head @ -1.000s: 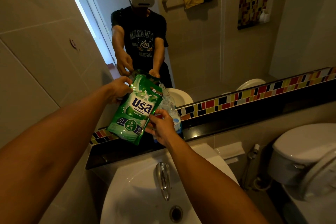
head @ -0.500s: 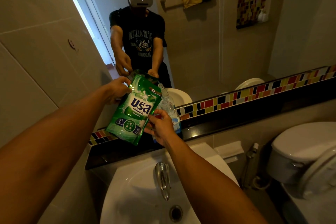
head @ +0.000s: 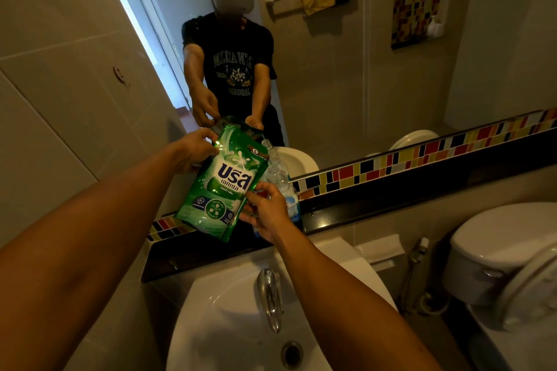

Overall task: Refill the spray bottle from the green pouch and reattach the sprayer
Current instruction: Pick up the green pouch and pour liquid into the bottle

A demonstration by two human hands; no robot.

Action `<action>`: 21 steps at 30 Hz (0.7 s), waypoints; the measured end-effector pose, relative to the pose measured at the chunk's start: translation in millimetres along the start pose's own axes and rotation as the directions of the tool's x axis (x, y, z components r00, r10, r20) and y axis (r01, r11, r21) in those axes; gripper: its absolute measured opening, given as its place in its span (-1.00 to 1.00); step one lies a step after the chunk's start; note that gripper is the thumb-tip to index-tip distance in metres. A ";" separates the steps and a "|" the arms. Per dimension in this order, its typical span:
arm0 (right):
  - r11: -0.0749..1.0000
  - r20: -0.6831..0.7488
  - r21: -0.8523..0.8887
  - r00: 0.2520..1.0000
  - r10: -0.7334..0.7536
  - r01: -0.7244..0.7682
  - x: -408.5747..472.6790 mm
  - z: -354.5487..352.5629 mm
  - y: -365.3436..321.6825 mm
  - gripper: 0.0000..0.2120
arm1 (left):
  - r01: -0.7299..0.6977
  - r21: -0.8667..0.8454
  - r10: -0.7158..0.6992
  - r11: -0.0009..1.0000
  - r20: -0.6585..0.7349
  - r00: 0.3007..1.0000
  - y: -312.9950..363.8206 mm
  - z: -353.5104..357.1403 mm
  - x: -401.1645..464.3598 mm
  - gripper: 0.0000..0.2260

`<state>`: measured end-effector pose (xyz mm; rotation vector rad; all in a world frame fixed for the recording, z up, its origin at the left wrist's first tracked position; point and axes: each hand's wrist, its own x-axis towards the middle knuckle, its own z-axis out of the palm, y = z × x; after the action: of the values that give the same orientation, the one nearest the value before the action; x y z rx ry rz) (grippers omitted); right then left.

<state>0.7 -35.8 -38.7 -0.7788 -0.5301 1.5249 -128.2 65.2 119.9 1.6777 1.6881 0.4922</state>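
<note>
The left hand [head: 197, 147] grips the top left corner of the green pouch [head: 221, 181], held above the dark worktop [head: 391, 208] behind the sink [head: 229, 325]; the right hand [head: 265, 211] pinches its lower right edge. The pouch's long axis is tilted, top far and right, toward the clear bottle [head: 278, 175] just behind it; if it tips too quickly, liquid may miss the narrow neck and spill.
</note>
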 end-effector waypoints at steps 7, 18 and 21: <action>1.000 -0.003 0.006 1.000 0.002 -0.002 1.6 0.4 0.2 -0.75 | 0.000 -0.002 0.000 1.000 0.006 1.000 1.1 0.4 -0.3 -0.85; 1.000 -0.007 0.008 1.000 0.004 -0.003 1.2 0.9 1.1 -0.81 | -0.004 0.016 0.004 1.000 0.003 1.000 0.6 -1.9 -1.0 -0.87; 1.000 -0.003 0.004 1.000 0.004 -0.004 1.4 0.2 0.8 -0.79 | 0.000 0.014 0.000 1.000 0.006 1.000 -0.4 -2.2 -0.4 -0.87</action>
<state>0.0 -34.4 -39.3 -0.7794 -0.5238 1.5275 -130.0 65.1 121.2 1.6876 1.6906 0.4762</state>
